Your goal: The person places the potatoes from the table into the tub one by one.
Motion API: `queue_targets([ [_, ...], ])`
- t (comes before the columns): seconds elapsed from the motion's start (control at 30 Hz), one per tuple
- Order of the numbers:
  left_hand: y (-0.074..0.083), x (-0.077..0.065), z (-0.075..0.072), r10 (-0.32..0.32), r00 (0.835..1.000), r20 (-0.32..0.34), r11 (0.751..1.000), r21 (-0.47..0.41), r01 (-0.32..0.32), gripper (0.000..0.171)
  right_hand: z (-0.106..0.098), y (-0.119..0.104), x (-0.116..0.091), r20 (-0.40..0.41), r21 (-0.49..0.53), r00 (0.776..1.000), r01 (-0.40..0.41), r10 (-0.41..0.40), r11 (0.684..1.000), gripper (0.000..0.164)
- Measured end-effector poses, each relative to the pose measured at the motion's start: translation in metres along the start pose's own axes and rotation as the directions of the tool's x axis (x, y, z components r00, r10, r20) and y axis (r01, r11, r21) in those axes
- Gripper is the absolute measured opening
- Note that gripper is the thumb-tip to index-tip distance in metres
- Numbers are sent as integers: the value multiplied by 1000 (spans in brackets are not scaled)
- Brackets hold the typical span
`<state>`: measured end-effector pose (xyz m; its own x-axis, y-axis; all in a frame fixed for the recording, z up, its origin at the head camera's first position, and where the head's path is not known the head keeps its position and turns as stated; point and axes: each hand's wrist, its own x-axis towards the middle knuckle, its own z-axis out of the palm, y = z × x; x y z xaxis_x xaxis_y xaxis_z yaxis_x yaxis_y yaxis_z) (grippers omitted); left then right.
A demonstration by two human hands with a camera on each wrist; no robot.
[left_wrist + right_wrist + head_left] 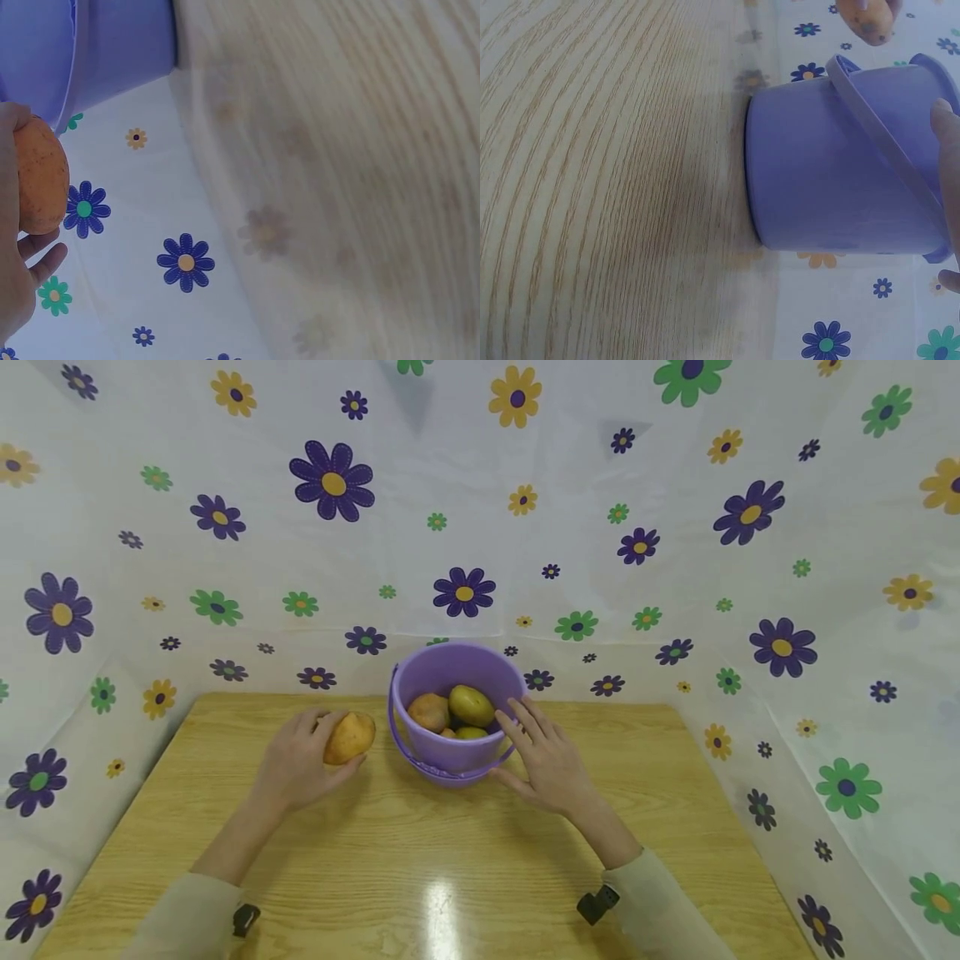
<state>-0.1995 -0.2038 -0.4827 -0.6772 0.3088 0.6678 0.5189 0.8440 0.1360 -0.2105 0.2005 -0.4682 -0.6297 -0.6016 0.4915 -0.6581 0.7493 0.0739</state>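
My left hand (295,762) grips a yellow-brown potato (352,738) between thumb and fingers, to the left of a purple bucket (457,753). In the left wrist view the same potato (42,177) looks orange and overlaps the bucket's rim (73,75). Several potatoes (471,704) lie inside the bucket, some brownish, some greener; the lower ones are partly hidden. My right hand (549,767) is at the bucket's right side, fingers spread by the rim and holding nothing. The bucket's handle (442,772) hangs down over its front.
The bucket stands upright near the back edge of a wooden table (420,860). A white flowered sheet (420,552) hangs behind the table and along both sides. Each wrist wears a small black device, one at the right sleeve (652,902).
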Motion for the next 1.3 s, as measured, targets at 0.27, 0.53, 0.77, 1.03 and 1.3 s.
queue_targets([
  [0.27,1,20,-13,27,998,-53,1000,-5,-28,70,0,-1,2,-17,18,1000,5,-5,1000,93],
  [0.53,3,42,-21,67,994,-86,998,7,-67,69,1,0,2,-30,16,1000,9,-8,1000,83],
  [0.77,12,58,-26,86,992,-88,996,22,-84,71,0,-2,2,-31,15,1000,5,-5,1000,88],
  [1.03,25,71,-25,110,992,-53,994,25,-109,75,0,-4,2,-21,2,1000,-5,5,1000,87],
  [1.3,36,84,-23,126,992,-32,992,-2,-126,77,2,-3,1,-38,2,999,-3,3,1000,91],
])
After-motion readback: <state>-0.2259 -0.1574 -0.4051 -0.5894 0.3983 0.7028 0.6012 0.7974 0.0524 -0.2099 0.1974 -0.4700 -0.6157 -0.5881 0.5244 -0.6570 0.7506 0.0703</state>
